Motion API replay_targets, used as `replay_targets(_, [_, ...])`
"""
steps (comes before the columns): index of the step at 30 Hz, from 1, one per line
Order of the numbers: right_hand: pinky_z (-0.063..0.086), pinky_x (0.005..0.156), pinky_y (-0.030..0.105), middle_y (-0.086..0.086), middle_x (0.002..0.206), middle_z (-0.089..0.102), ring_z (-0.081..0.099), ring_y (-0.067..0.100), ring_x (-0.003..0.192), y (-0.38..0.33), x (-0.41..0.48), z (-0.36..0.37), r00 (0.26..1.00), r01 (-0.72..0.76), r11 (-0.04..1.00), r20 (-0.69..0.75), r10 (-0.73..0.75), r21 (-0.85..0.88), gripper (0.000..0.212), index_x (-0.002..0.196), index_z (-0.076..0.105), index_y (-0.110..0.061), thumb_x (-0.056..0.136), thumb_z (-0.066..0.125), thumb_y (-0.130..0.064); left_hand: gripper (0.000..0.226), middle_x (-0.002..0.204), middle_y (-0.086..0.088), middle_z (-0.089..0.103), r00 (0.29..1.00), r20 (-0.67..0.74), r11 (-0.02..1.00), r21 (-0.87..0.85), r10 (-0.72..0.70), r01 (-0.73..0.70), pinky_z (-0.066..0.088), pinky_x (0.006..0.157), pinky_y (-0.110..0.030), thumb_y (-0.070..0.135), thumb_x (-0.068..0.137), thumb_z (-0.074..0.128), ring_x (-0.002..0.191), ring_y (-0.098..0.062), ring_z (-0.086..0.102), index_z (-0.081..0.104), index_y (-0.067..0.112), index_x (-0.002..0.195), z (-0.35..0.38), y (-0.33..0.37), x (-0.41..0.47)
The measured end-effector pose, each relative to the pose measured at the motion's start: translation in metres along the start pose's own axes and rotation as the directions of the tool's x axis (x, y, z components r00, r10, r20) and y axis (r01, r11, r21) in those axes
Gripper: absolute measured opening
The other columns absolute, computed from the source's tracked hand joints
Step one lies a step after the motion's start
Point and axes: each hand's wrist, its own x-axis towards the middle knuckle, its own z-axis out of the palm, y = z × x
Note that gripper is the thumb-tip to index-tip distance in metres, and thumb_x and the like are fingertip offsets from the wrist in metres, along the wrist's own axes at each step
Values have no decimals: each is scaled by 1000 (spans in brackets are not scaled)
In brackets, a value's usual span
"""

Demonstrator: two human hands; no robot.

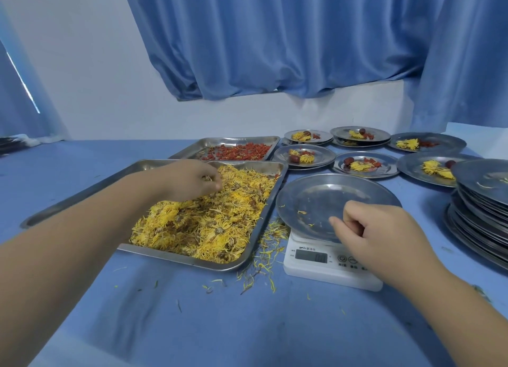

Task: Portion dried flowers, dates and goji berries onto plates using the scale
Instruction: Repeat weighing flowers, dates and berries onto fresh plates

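On the blue-covered table [192, 325], a large rectangular steel tray [82, 199] held a loose heap of dried yellow flowers [209, 221], piled toward its right half. The left hand [189, 181] rested on that heap with its fingers pinched around a few flowers. Behind it, a second rectangular steel tray [214, 142] carried a scattering of red goji berries [236, 152].

Just right of the flower tray stood a small white digital scale [327, 265], and on it sat a round steel plate [316, 196] containing only a few stray petals. The right hand [382, 232] was loosely curled, thumb and fingers gripping the plate's near rim.

Farther back, six round steel plates [365, 164] each held a portion of flowers; dark red dates and berries were visible on most. At the right edge rose a stack of empty steel plates [481, 210]. Loose yellow petals [264, 259] littered the cloth between tray and scale.
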Motion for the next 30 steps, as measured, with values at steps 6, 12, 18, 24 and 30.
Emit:
replay_targets(6, [29,44,29,-5,41,27,32,13,42,-1,-2,2,1000,9,1000,16,-10,2,50,53,24,-24,81,65,-25,13,103,28,60,980,142,990,-51,138,-132,44,84,-27,31,96,59,95,8,56,65,42,98,11,14,-19])
replay_targets(12, [30,44,31,-6,41,27,32,13,42,-4,-2,1,1000,9,1000,28,-9,13,50,53,24,-25,81,65,-25,28,120,11,60,962,264,989,116,62,-96,42,97,-37,43,84,71,111,-13,53,64,37,110,19,17,-22])
replay_targets(18, [34,44,34,-5,41,28,32,13,42,-3,-2,-3,1000,-2,1000,16,2,16,50,53,24,-24,81,66,-26,22,96,15,58,962,268,983,161,47,-93,41,69,-25,39,83,73,83,-2,52,61,37,102,26,15,-19])
replay_targets(24, [36,45,35,-4,41,28,32,15,42,-2,-2,-4,1000,0,999,4,0,37,50,54,24,-23,82,65,-25,22,93,26,51,981,181,993,83,65,-81,33,69,-21,48,83,70,83,7,46,62,35,99,11,5,-23])
replay_targets(30, [37,45,36,-3,42,28,33,15,43,-2,-2,-5,1000,0,999,-6,0,54,49,53,25,-22,82,65,-26,29,99,10,65,993,118,999,15,29,-31,48,82,-32,61,86,57,92,-8,59,61,33,91,-1,-8,-29])
